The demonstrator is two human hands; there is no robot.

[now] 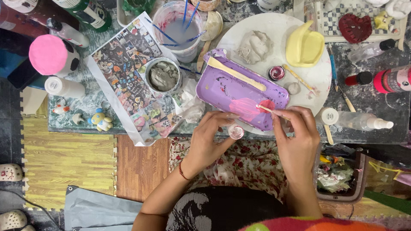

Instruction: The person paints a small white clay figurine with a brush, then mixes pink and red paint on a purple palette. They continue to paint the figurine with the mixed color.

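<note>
Left hand [209, 137] pinching small pink-painted piece [235, 131], right hand [295, 128] gripping brush [267, 109] over purple tray [239, 90]

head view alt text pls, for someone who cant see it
Seen from above, the right hand dips a thin wooden stick into pink paint on a purple rectangular tray, while the left hand holds a small round pink piece at a cluttered craft table.

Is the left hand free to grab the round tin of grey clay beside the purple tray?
Probably not: the left hand is holding a small pink piece, though the grey clay tin looks unobstructed.
</note>
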